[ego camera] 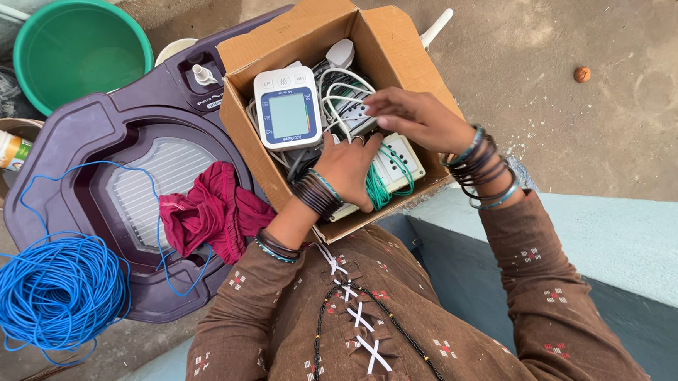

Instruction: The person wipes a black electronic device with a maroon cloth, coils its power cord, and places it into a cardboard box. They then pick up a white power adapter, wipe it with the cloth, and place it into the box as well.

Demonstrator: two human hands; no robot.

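Reaching into an open brown cardboard box [393, 45], both hands work among its contents. The left hand [347, 169] lies on a white switch board with sockets [396, 164] near the box's near wall, fingers curled over green wire [377, 187]; whether it actually grasps anything cannot be told. The right hand [416, 118] hovers flat over tangled white cables [341, 90], fingers loose. A white digital monitor with a grey screen [288, 108] rests at the box's left side. Left of the box, a maroon cloth [212, 212] lies on a purple plastic lid [81, 134], with a blue wire coil [54, 290] beside it.
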